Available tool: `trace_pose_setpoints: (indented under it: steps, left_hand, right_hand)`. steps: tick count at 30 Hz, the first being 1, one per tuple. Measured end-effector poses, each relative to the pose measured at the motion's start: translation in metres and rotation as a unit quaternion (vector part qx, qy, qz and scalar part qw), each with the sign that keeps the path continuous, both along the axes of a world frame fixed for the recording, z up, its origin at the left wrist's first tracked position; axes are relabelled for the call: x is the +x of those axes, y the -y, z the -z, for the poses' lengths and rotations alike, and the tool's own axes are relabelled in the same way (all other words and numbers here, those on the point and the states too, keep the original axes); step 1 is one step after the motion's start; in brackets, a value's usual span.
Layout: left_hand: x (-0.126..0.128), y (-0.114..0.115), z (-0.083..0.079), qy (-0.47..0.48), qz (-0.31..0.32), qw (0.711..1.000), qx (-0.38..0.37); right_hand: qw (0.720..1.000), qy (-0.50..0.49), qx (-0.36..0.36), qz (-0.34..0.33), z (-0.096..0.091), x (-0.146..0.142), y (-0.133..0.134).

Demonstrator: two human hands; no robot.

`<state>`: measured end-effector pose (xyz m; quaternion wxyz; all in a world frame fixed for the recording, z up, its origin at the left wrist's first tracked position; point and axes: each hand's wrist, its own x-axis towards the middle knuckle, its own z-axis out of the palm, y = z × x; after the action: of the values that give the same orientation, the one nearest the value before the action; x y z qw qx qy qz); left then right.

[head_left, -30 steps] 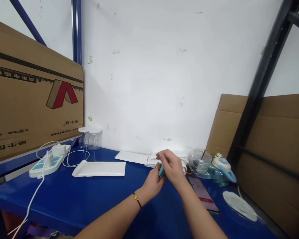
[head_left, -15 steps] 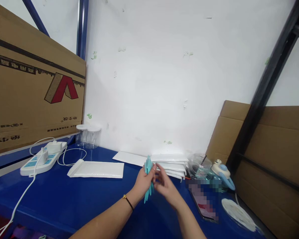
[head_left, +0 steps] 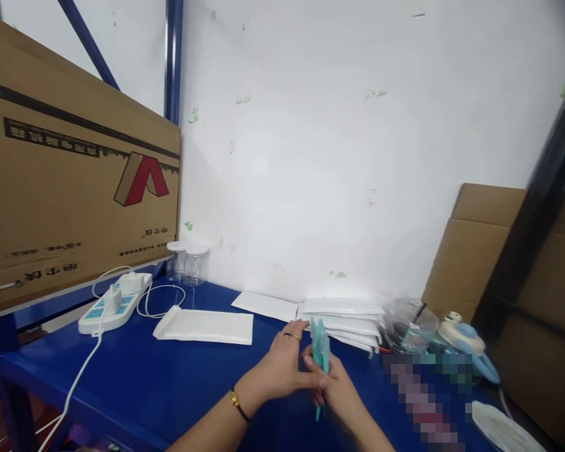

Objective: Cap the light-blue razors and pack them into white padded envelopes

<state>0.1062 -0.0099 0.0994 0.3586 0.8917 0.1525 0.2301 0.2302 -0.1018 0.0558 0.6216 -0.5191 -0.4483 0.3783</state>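
Both my hands meet over the blue table [head_left: 136, 383], closed together on a bundle of thin teal sticks [head_left: 320, 351] held upright. My left hand [head_left: 285, 364], with a ring and a bracelet at the wrist, grips the bundle from the left. From the right and below, my right hand [head_left: 336, 392] wraps the lower part. A stack of white padded envelopes [head_left: 346, 317] lies just behind the hands.
A single white padded envelope [head_left: 204, 326] lies to the left. A white power strip [head_left: 110, 307] with cables sits at the far left under a large cardboard box [head_left: 70, 188]. Two clear jars [head_left: 188, 260] stand by the wall. A clear bag [head_left: 407, 323] and a blue-white gadget [head_left: 466, 339] lie right.
The teal bundle has moved from my left hand's fingers to between both hands, lower and nearer to me. The camera has swung slightly, shifting the scene rightward.
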Motion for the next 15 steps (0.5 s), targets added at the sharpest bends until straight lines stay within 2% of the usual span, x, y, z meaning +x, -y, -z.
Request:
trace_pose_setpoints:
  steps: [2, 4, 5, 7, 8, 11, 15]
  left_hand:
    - [-0.032, -0.030, 0.000, -0.044, -0.080, 0.995, 0.041]
    - [-0.070, -0.067, 0.003, -0.092, -0.212, 0.971, 0.063]
    - [-0.090, -0.086, 0.005, -0.128, -0.294, 0.945, 0.066]
    - [-0.126, -0.121, 0.012, -0.194, -0.413, 0.887, 0.072]
    - [-0.141, -0.136, 0.016, -0.228, -0.439, 0.867, 0.055]
    - [-0.169, -0.165, 0.031, -0.272, -0.445, 0.853, 0.000]
    - [-0.174, -0.171, 0.044, -0.267, -0.446, 0.854, 0.016]
  right_hand:
    - [0.999, -0.034, -0.011, 0.036, -0.004, 0.002, 0.002]
    - [0.994, -0.068, -0.020, 0.086, -0.007, 0.008, 0.003]
    - [0.991, -0.088, -0.023, 0.101, -0.008, 0.011, 0.003]
    - [0.985, -0.132, -0.022, 0.108, -0.009, 0.015, 0.004]
    - [0.983, -0.151, -0.019, 0.104, -0.009, 0.016, 0.004]
    - [0.981, -0.172, -0.002, 0.088, -0.009, 0.015, 0.004]
    - [0.984, -0.160, 0.022, 0.074, -0.011, 0.011, 0.007]
